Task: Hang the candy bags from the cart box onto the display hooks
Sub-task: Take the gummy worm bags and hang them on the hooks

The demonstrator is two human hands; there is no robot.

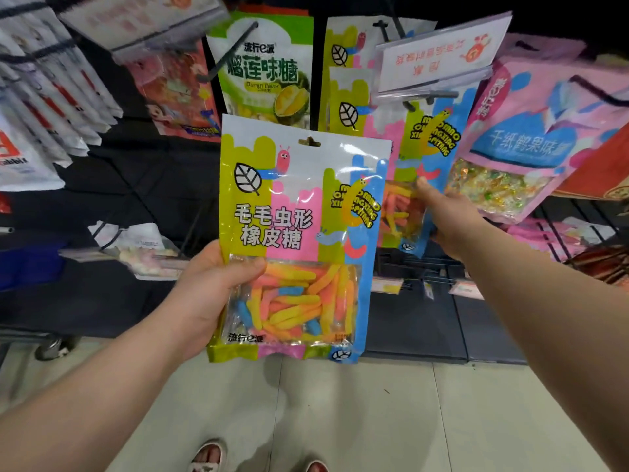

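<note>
My left hand (pixel 207 294) grips a gummy-worm candy bag (pixel 299 212) by its lower left, thumb across the clear window; the bag stands upright in front of the display, off any hook. My right hand (pixel 449 219) holds the lower part of a matching bag (pixel 425 158) that hangs on a black display hook (pixel 432 95), thumb on its front. Further worm bags (pixel 347 80) hang behind it on the same hook. The cart box is out of view.
A durian candy bag (pixel 265 73) hangs at upper centre and pink candy bags (pixel 531 137) at the right. White bags (pixel 51 97) hang at the left. A price-tag holder (pixel 439 52) tops the hook. Lower dark shelves and pale floor tiles (pixel 340 403) lie below.
</note>
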